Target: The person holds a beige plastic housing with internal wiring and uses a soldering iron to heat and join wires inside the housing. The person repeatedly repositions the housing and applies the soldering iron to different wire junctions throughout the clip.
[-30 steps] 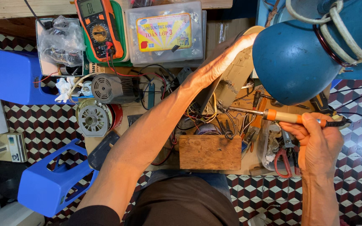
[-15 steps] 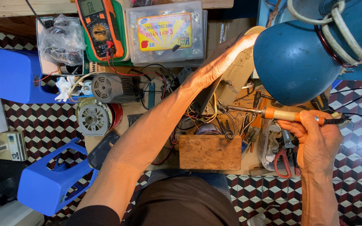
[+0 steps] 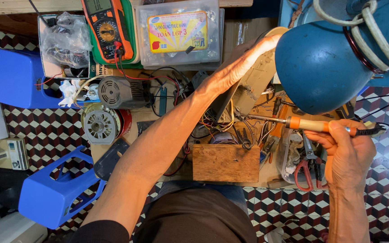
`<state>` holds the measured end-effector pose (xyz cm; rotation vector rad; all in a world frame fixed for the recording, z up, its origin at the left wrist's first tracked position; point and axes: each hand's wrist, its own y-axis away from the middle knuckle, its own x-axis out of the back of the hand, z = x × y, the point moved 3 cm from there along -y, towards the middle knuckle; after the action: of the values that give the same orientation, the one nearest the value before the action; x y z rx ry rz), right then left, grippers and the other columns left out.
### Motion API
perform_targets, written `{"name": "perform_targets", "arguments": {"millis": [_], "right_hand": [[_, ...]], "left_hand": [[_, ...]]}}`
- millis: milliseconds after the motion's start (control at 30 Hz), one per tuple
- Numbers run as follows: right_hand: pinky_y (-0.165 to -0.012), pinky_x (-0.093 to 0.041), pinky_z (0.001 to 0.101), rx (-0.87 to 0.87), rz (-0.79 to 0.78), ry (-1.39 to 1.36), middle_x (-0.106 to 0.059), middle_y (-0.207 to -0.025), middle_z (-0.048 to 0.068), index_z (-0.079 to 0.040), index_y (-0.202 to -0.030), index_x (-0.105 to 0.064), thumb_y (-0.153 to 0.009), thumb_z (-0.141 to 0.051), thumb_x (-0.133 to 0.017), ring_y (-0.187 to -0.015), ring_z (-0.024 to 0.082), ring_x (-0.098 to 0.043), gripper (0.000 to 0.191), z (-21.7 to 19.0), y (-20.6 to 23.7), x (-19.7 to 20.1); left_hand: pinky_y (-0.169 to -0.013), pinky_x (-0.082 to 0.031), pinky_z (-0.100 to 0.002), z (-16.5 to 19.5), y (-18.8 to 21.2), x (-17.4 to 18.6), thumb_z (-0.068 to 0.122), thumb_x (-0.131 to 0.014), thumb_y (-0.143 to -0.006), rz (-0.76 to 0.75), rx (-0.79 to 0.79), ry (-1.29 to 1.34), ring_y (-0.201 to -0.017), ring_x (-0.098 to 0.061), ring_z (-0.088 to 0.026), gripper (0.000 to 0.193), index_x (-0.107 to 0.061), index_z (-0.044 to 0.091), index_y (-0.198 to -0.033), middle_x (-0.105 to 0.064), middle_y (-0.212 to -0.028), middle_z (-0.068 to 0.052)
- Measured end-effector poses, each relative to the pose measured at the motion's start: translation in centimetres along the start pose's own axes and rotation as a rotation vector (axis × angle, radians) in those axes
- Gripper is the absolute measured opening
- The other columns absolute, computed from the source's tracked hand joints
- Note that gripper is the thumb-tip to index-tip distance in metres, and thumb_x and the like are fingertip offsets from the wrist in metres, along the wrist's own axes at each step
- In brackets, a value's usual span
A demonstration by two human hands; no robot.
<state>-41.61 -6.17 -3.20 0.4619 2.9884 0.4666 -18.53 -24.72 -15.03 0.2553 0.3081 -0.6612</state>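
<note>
Far left: two blue plastic stools [image 3: 46, 198] on the checkered floor, a clear bag of parts [image 3: 66, 40] in a box, an orange multimeter [image 3: 106, 29], and a clear lidded case with a yellow rectangular label [image 3: 176, 31] at the worktop's [image 3: 275, 173] back edge. Centre: two grey motors [image 3: 113, 92], a wooden block [image 3: 226, 163] at the crowded near edge, left hand [image 3: 241, 65] laid flat, grip spread, on a tilted beige panel [image 3: 260, 76]. Right: soldering iron [image 3: 307, 124] level, tip over tangled wires, pinched in the right hand [image 3: 347, 150] under a blue lamp shade [image 3: 325, 63]; red-handled scissors [image 3: 303, 173] beside.

Cluttered low workbench [image 3: 149, 118] over a checkered floor [image 3: 55, 130].
It bore a wooden block [image 3: 226, 163], grey motor [image 3: 120, 92], multimeter [image 3: 108, 28] and plastic case [image 3: 178, 33].
</note>
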Motion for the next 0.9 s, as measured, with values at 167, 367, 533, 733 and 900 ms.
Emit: {"name": "perform_targets", "arguments": {"millis": [167,367,533,733,900], "right_hand": [[-0.091,-0.067,0.0325,0.029,-0.043,0.029,-0.068,-0.105,0.024,0.002,-0.105,-0.056,-0.115,-0.005,-0.058,-0.093,0.026,-0.074,0.012,-0.1,0.1,0.6],[-0.088,-0.067,0.0323,0.047,-0.044,0.142,-0.066,-0.102,0.023,0.003,-0.106,-0.06,-0.114,-0.005,-0.059,-0.091,0.023,-0.073,0.011,-0.1,0.0,0.3],[-0.084,-0.067,0.0295,0.08,-0.07,0.175,-0.071,-0.101,0.02,0.001,-0.104,-0.057,-0.112,-0.006,-0.058,-0.09,0.022,-0.075,0.011,-0.8,-0.4,0.1],[-0.082,-0.067,0.0283,0.089,-0.101,0.231,-0.066,-0.089,0.016,0.005,-0.107,-0.06,-0.114,-0.007,-0.058,-0.082,0.019,-0.072,0.013,-1.7,-1.1,-0.6],[-0.08,-0.067,0.0269,0.078,-0.097,0.257,-0.066,-0.088,0.014,0.003,-0.109,-0.06,-0.112,-0.007,-0.058,-0.085,0.019,-0.073,0.01,-2.4,-1.3,-1.1]], "left_hand": [[-0.125,-0.023,-0.061,-0.1,0.1,0.1,0.084,-0.038,-0.091,0.037,-0.005,-0.048,-0.16,-0.021,-0.035,0.098,-0.032,0.017,-0.163,-0.027,-0.171,-0.021],[-0.126,-0.02,-0.06,0.2,-0.1,0.2,0.085,-0.034,-0.091,0.057,-0.033,-0.124,-0.161,-0.02,-0.034,0.098,-0.034,0.017,-0.163,-0.026,-0.172,-0.018],[-0.129,-0.024,-0.058,0.3,0.0,0.3,0.083,-0.038,-0.094,0.06,-0.055,-0.112,-0.161,-0.026,-0.035,0.094,-0.039,0.017,-0.161,-0.034,-0.17,-0.019],[-0.128,-0.021,-0.057,-0.5,-0.6,0.2,0.081,-0.039,-0.094,0.039,-0.055,-0.074,-0.161,-0.022,-0.034,0.091,-0.037,0.019,-0.161,-0.03,-0.171,-0.018],[-0.13,-0.018,-0.057,-0.8,-1.4,0.5,0.083,-0.039,-0.094,0.005,-0.057,-0.046,-0.162,-0.02,-0.034,0.093,-0.036,0.02,-0.162,-0.028,-0.172,-0.017]]}}
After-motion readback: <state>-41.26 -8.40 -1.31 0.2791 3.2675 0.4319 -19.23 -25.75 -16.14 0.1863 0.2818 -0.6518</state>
